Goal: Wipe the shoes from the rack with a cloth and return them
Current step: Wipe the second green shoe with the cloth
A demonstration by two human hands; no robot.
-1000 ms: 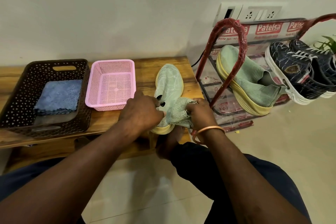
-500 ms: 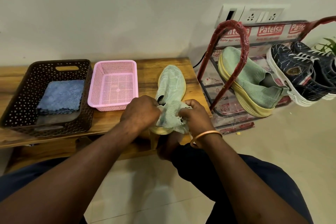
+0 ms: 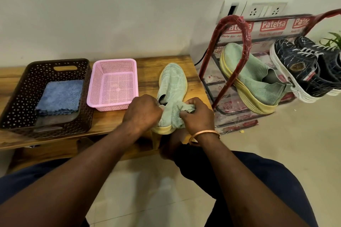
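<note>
Softly crumpled cloth (image 3: pixel 187 109) in right hand (image 3: pixel 199 114) meets knit shoe (image 3: pixel 172 79).

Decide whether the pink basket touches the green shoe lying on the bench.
Apart. The head view shows a strip of bare bench between the pink basket and the green shoe.

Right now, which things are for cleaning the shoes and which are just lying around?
For the job: held green shoe, green cloth, left hand, right hand, rack, racked green shoe, dark shoes.
Lying about: pink basket, brown basket, blue cloth, wall sockets, plant.
</note>
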